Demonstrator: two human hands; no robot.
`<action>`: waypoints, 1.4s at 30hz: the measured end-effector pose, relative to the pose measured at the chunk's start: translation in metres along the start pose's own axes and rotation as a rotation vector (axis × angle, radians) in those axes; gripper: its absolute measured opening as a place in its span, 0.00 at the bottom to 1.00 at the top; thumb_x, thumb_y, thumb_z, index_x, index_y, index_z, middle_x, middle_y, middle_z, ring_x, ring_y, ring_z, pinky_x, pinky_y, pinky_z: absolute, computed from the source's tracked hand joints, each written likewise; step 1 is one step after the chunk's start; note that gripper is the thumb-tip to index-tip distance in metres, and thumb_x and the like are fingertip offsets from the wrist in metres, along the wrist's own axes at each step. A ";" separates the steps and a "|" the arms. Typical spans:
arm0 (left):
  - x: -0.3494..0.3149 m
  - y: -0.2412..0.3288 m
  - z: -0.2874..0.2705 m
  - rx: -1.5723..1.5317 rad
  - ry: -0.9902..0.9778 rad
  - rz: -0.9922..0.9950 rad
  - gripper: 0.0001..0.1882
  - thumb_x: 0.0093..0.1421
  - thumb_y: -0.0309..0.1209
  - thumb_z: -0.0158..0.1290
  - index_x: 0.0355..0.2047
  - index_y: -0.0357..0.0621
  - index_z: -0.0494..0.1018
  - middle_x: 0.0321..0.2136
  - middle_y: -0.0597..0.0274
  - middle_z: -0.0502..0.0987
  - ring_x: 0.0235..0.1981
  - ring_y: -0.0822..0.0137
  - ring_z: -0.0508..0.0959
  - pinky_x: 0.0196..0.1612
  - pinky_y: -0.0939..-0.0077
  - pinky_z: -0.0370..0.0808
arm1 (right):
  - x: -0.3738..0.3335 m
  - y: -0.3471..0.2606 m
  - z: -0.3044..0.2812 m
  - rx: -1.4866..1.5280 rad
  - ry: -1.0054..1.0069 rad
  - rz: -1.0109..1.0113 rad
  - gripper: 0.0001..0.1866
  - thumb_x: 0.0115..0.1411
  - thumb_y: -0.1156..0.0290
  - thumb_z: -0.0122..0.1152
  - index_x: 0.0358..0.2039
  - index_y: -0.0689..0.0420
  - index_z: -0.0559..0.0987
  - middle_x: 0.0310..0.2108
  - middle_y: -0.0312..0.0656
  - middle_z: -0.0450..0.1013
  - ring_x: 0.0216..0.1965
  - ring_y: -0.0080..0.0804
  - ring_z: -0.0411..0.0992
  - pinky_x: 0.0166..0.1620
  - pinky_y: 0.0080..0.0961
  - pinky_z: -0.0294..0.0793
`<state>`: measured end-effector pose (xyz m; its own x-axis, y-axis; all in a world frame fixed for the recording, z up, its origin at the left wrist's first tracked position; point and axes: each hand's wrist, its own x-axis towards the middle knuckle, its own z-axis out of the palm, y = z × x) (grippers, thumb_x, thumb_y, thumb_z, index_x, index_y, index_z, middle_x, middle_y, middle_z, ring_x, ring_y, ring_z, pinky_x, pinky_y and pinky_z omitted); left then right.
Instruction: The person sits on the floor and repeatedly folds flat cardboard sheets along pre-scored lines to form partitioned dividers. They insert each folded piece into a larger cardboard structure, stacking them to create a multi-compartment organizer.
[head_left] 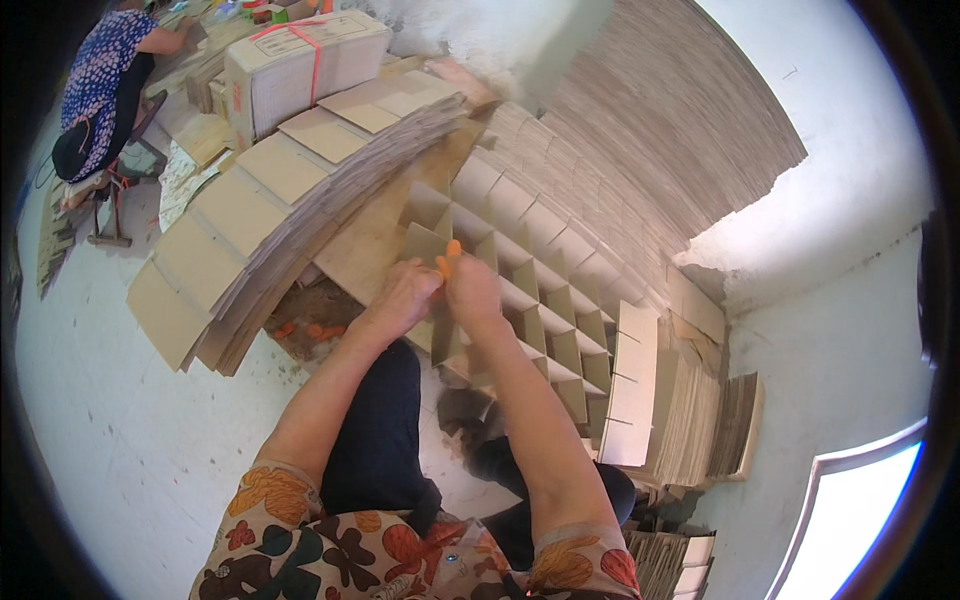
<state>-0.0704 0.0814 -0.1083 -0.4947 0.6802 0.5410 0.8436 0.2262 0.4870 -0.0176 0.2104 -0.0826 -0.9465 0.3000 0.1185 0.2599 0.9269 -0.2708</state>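
A: Cardboard everywhere. What do the hands hold?

B: The left hand (405, 298) and right hand (472, 290), fingertips capped in orange, are closed together pinching a slotted brown cardboard strip (440, 335) at the near edge of the brown cardboard divider grid (530, 260), just in front of the knees.

A: Around it?

B: A fanned stack of flat cardboard sheets (270, 210) to the left, a strapped white carton (300, 65) beyond.
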 end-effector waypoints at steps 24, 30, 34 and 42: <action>0.083 0.033 0.035 0.095 -0.397 0.258 0.45 0.40 0.21 0.63 0.61 0.41 0.58 0.62 0.55 0.59 0.66 0.53 0.52 0.65 0.60 0.55 | -0.070 0.140 -0.084 0.183 -0.107 0.348 0.29 0.56 0.51 0.61 0.42 0.67 0.70 0.40 0.63 0.73 0.42 0.52 0.73 0.42 0.45 0.73; 0.099 0.006 0.074 -0.024 -0.480 0.298 0.30 0.41 0.21 0.62 0.49 0.44 0.71 0.51 0.56 0.72 0.55 0.57 0.68 0.58 0.63 0.62 | -0.126 0.187 -0.114 -0.120 0.486 0.106 0.30 0.54 0.57 0.66 0.50 0.65 0.71 0.41 0.58 0.74 0.43 0.51 0.73 0.46 0.44 0.72; 0.100 0.001 0.093 -0.055 -0.452 0.285 0.12 0.40 0.20 0.60 0.28 0.44 0.74 0.29 0.57 0.77 0.36 0.57 0.75 0.44 0.63 0.67 | -0.190 0.265 -0.143 -0.079 0.224 0.689 0.34 0.50 0.56 0.70 0.50 0.66 0.71 0.40 0.55 0.74 0.40 0.48 0.73 0.44 0.39 0.73; 0.107 0.029 0.068 0.167 -0.307 0.444 0.04 0.42 0.21 0.55 0.19 0.43 0.71 0.20 0.57 0.73 0.29 0.56 0.75 0.38 0.64 0.69 | -0.241 0.303 -0.155 0.475 0.313 0.940 0.23 0.57 0.62 0.62 0.46 0.65 0.70 0.32 0.42 0.74 0.32 0.30 0.71 0.34 0.28 0.70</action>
<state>-0.0851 0.2081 -0.0824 -0.0226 0.9013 0.4327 0.9909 -0.0374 0.1297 0.3190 0.4542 -0.0456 -0.3011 0.9474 -0.1085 0.6884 0.1372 -0.7122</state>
